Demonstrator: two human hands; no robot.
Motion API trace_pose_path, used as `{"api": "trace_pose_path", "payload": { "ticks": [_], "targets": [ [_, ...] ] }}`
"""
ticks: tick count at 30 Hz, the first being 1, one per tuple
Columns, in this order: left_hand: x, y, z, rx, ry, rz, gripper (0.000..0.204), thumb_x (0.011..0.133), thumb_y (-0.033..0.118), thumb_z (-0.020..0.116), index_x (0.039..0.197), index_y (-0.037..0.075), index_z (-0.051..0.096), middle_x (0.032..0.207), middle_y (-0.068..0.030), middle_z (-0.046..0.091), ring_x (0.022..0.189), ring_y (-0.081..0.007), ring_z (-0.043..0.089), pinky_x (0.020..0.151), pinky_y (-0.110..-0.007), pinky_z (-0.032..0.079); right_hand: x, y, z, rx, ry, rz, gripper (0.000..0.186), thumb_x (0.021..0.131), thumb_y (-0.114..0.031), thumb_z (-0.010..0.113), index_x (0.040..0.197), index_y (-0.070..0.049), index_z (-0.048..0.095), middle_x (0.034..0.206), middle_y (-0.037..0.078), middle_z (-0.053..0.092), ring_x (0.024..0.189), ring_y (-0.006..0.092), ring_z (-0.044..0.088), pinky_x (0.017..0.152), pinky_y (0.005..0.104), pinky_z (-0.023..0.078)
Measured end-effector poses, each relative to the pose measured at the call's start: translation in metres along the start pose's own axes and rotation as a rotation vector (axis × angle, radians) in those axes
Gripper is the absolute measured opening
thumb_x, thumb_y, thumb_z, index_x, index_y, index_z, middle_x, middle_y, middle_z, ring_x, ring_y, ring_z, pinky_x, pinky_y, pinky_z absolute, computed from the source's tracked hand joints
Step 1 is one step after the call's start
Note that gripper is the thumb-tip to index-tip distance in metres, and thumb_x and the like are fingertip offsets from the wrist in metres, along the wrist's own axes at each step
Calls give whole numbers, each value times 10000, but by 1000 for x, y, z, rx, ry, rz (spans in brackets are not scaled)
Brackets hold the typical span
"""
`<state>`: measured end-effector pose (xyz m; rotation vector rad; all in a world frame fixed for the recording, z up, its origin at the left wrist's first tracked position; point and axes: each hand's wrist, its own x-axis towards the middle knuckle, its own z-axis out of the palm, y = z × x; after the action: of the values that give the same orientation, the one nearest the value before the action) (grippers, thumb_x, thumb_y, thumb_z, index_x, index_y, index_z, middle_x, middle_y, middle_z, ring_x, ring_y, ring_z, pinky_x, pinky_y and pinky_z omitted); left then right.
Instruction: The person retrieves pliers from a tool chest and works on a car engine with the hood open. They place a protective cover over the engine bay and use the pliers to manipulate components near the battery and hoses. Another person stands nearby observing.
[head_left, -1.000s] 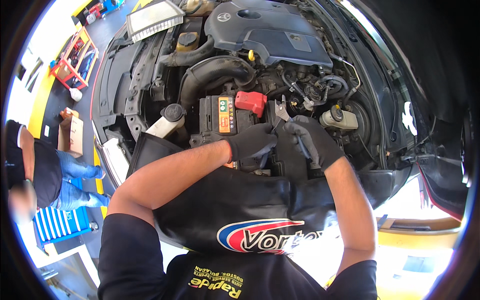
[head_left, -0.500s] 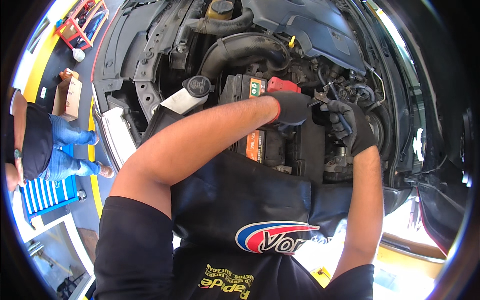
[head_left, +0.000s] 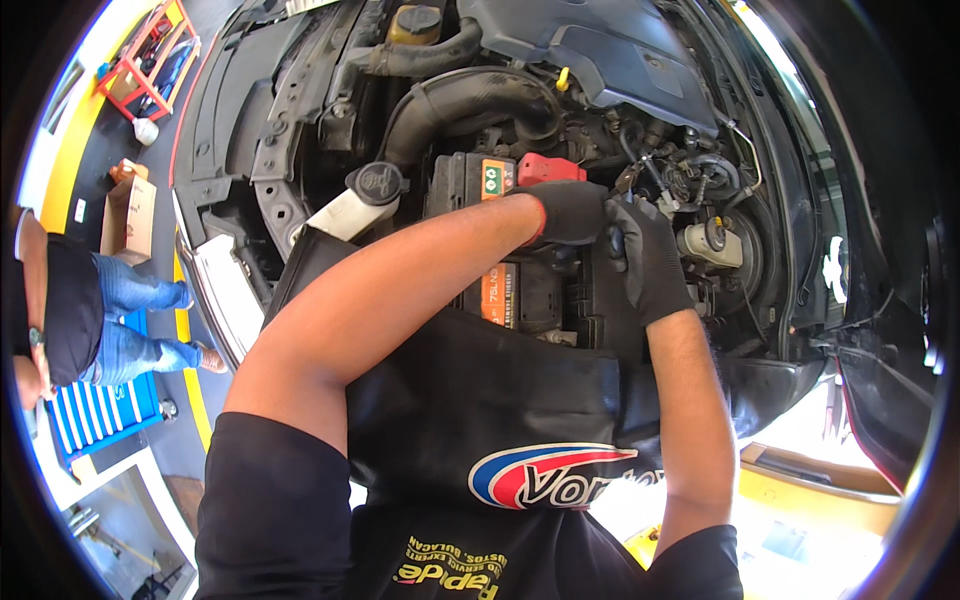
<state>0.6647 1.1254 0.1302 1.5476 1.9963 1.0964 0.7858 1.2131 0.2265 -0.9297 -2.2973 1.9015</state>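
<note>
In my right hand point(head_left: 648, 260), gloved in dark grey, is a pair of pliers point(head_left: 626, 181) with dark handles, its metal jaws pointing away from me. My left hand point(head_left: 572, 212), in a matching glove with a red cuff, reaches across the car battery point(head_left: 458, 180) and meets the jaw end of the pliers. Its fingers look curled, but what they grip is hidden. Just beyond the left hand a red terminal cover point(head_left: 550, 170) sits on the battery. An orange label point(head_left: 497, 295) shows on the battery's near part, below my left forearm.
A black fender cover point(head_left: 480, 375) drapes the car's near edge. Around the hands are a thick air hose point(head_left: 470, 105), a capped white filler neck point(head_left: 350, 210), a brake fluid reservoir point(head_left: 712, 245) and an engine cover point(head_left: 610, 60). At far left, a person point(head_left: 70, 300) stands by a blue tool cabinet point(head_left: 110, 410).
My right hand has moved left with the pliers, close against my left hand. The brake fluid reservoir has come into sight beside it. The whole view has shifted slightly.
</note>
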Motion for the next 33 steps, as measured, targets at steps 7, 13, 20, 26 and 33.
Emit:
{"api": "trace_pose_path", "payload": {
  "ticks": [7, 13, 20, 26, 33],
  "targets": [
    [-7, 6, -10, -164, -140, -62, 223, 976, 59, 487, 1163, 63, 608, 804, -123, 722, 569, -253, 700, 488, -373, 512, -11, -18, -4, 31, 27, 60, 148, 969, -277, 644, 885, -157, 618, 665, -61, 513, 492, 48, 431, 431, 220, 298],
    [6, 4, -11, 11, -236, -90, 233, 957, 43, 472, 1123, 8, 632, 748, -120, 704, 520, -252, 691, 483, -371, 510, -4, -20, -7, 39, 26, 38, 169, 977, -274, 625, 854, -159, 629, 652, -75, 505, 493, 46, 422, 436, 215, 293],
    [-5, 18, -40, -808, -266, -292, 299, 980, 278, 552, 1118, 66, 711, 916, -42, 707, 776, -153, 699, 574, -296, 507, 14, 8, -2, 355, -46, -86, 257, 990, -297, 674, 865, -94, 578, 673, -24, 529, 501, 58, 463, 437, 236, 368],
    [-29, 43, -65, -1062, -253, -400, 430, 1016, 479, 588, 1228, 111, 652, 996, -34, 721, 739, -129, 698, 617, -277, 506, 39, 45, 19, 62, 158, -263, 442, 1063, -458, 496, 1287, -88, 590, 1038, 196, 694, 958, 348, 695, 846, 414, 560],
    [-32, 52, -68, -809, -200, -504, 476, 1051, 457, 564, 1345, 87, 622, 1122, -18, 698, 961, -108, 664, 791, -280, 538, 61, 57, 37, -89, 165, -289, 407, 1082, -436, 407, 1385, -218, 569, 1164, 280, 680, 1081, 423, 688, 954, 468, 528]
  ]
}}
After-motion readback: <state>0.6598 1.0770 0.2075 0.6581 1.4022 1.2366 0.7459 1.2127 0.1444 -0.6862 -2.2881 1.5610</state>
